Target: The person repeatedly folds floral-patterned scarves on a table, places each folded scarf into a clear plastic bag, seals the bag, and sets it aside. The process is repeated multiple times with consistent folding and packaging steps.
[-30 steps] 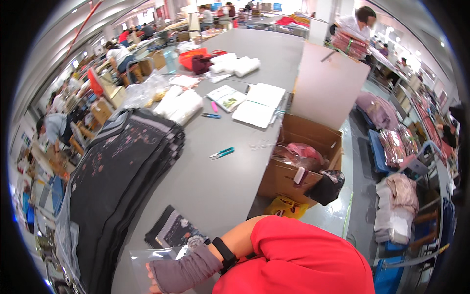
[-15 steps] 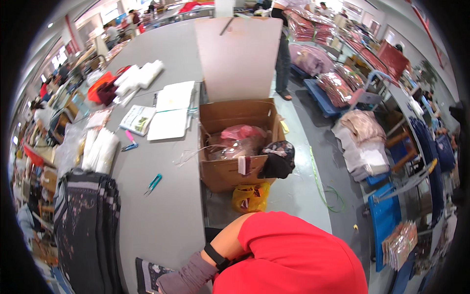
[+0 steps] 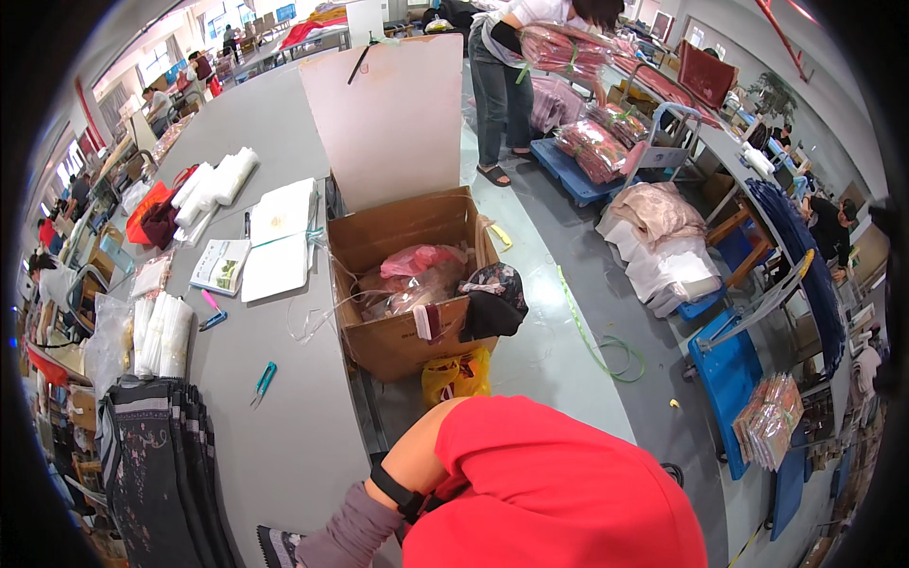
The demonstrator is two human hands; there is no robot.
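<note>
My left forearm, in a mauve sleeve cover (image 3: 348,528) with a black band (image 3: 396,489), reaches to the lower left over the grey table (image 3: 284,417). The hand itself falls beyond the lower edge. Right by the sleeve's end lies a dark patterned cloth (image 3: 275,546), mostly cut off by the frame. My right hand is out of sight; only the red garment (image 3: 559,483) shows on that side. Farther left is a stack of folded dark floral cloths (image 3: 156,473). Small teal thread snips (image 3: 264,383) lie on the table.
An open cardboard box (image 3: 407,346) holding plastic bags stands beside the table, a dark cap (image 3: 494,301) on its rim. Below it hangs a yellow bag (image 3: 456,376). White rolls (image 3: 163,336) and an open notebook (image 3: 280,241) lie on the table. Blue trolleys (image 3: 727,388) stand right.
The whole view has swung, so the table and box sit farther left. A co-worker bending over a trolley with pink packs now shows more fully. My left arm keeps its bent pose.
</note>
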